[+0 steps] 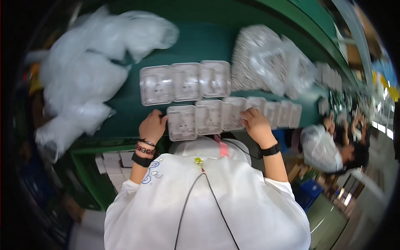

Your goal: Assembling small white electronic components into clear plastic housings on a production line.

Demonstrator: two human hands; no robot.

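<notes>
Two rows of white rectangular plastic housings lie on the green bench: three in the far row (186, 82) and several in the near row. My left hand (153, 127) is just left of the near row's leftmost housing (182, 123). Its fingers are slightly bent with the thumb apart, and nothing shows between them. My right hand (257, 128) reaches over the near row. Its fingertips, a little spread, rest at the right edge of the third housing (232, 114) and partly cover the one beside it (255, 103). A second housing (209, 117) lies between my hands.
Large clear plastic bags (89, 71) are heaped at the left. A bag (255, 56) of many small pale parts lies at the far right of the green bench (198, 39). Below the bench, a green shelf (79, 175) holds white boxes (111, 164). Another person (318, 148) is at the right.
</notes>
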